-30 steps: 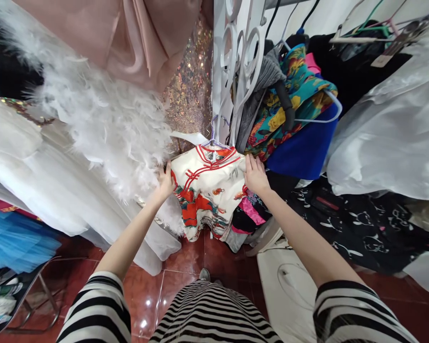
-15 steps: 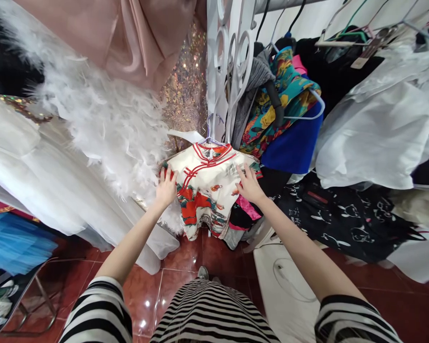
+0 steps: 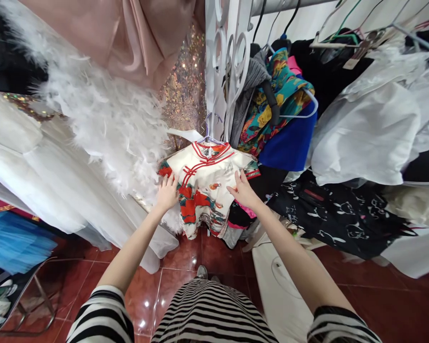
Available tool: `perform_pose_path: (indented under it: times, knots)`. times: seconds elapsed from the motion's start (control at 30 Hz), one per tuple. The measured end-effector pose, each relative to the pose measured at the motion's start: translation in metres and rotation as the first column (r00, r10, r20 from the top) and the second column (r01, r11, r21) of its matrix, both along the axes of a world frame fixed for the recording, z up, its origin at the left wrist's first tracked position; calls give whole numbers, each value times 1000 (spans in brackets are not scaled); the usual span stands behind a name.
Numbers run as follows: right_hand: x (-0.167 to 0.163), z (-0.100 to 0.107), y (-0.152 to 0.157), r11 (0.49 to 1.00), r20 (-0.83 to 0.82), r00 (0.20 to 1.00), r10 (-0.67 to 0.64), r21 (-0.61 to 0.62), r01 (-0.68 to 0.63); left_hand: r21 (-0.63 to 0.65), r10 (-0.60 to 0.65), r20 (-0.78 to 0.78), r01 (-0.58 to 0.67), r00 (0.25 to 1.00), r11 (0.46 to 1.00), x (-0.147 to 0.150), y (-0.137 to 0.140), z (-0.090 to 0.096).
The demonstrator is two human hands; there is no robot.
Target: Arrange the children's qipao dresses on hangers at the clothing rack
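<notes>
A cream dress point(image 3: 203, 174) with red piping, knotted buttons and a red and green print hangs in front of me. It is on a thin purple hanger point(image 3: 209, 136) by the white scrollwork frame. My left hand point(image 3: 167, 191) lies at the dress's left side, just below the sleeve, fingers spread. On the other side, my right hand point(image 3: 245, 191) rests against the cloth under the right sleeve, with thumb and fingers apart. Neither hand is closed round the fabric. The lower part of the dress falls in folds.
White feathery trim point(image 3: 107, 119) and pale gowns hang on the left. The white metal frame point(image 3: 232, 71) stands behind the dress. Several garments, among them a floral top point(image 3: 271, 105), crowd the right rail. A white board-like object point(image 3: 282, 295) is low on the right, above red floor tiles point(image 3: 143, 295).
My right hand has slid down and slightly left along the dress, off the sleeve area. My left hand has dropped a little at its side.
</notes>
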State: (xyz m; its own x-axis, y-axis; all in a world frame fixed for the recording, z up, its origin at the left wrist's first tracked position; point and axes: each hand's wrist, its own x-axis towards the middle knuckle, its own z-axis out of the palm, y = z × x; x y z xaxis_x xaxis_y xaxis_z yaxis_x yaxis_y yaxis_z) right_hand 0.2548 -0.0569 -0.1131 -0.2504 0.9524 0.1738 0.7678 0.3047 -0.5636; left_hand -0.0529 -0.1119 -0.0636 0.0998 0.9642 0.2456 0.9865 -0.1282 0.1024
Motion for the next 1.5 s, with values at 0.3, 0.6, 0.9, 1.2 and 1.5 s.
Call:
perform_pose_path:
  times: [0.3,0.6,0.9,1.2,1.5]
  knots:
    - [-15,8,-16,996,-14,997,-82,45,82,-9,-63,157,65,986,998,2,-2,-4]
    - [-33,8,-20,990,38,992,-119,80,115,-39,-204,383,236,901,971,12,-2,-10]
    - [-36,-9,-23,988,-82,992,-92,117,101,48,-242,382,243,892,969,20,-8,-22]
    - [-40,-6,-36,996,7,998,-57,76,56,161,-220,313,177,924,971,25,-14,-33]
    - [-44,-18,-42,999,0,1000,-17,28,17,43,-201,347,199,916,979,21,-17,-45]
